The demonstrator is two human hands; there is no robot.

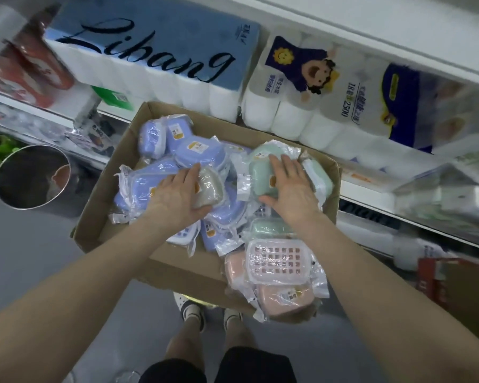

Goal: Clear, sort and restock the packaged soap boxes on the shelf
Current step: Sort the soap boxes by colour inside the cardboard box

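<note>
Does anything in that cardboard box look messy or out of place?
Yes. The bagged soap boxes lie in a loose heap, tilted every way, and the pink ones at the near right corner hang over the rim of the cardboard box.

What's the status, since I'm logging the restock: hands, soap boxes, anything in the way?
Left hand grips beige soap box; right hand flat on green soap box. Both lie in the cardboard carton. Nothing blocking the hands.
</note>
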